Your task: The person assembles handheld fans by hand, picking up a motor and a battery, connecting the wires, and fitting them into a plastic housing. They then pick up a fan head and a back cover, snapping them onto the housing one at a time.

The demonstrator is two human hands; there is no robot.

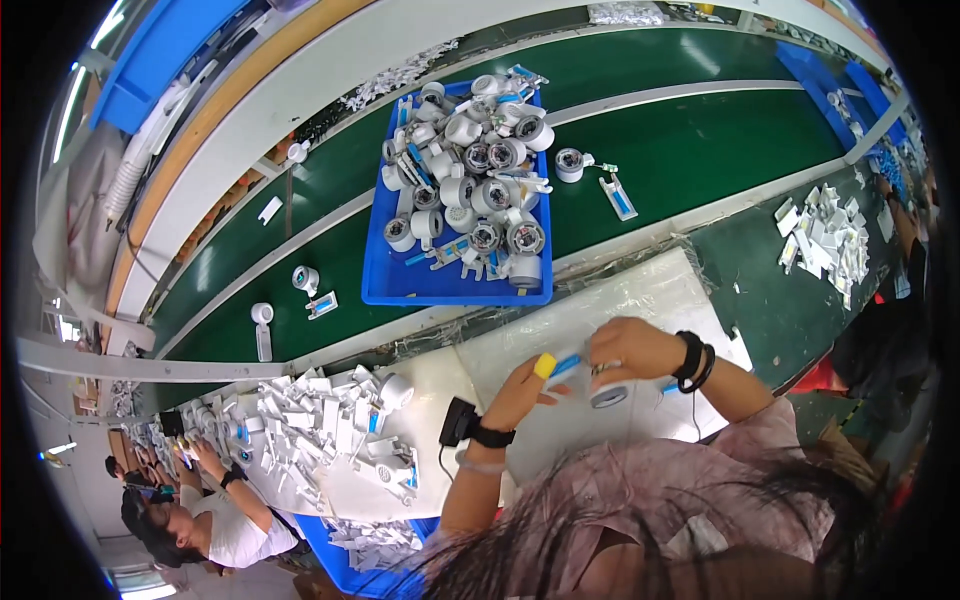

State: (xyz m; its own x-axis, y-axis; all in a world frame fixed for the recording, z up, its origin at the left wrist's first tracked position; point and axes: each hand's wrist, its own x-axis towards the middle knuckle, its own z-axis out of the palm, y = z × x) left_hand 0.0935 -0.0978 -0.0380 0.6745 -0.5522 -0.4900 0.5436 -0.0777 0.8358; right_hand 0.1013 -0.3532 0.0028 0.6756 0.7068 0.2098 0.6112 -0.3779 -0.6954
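Observation:
Over the white work sheet (520, 350) my left hand (515, 398) pinches a white part with a blue strip (566, 366). Yellow tape or a finger cover wraps one of its fingertips. Close beside it, my right hand (637, 348) curls around a round white housing with a grey ring (608, 396), its ring side tipped downward. The two pieces are very near each other; whether they touch or are joined, I cannot make out. A bit of blue and white (672, 388) shows by my right wrist.
A blue tray (375, 280) heaped with round housings rests on the green conveyor (690, 140). Loose white pieces (325, 420) are piled left, others (828, 238) right. A blue bin (345, 575) stands below left. Another person (240, 520) works at far left.

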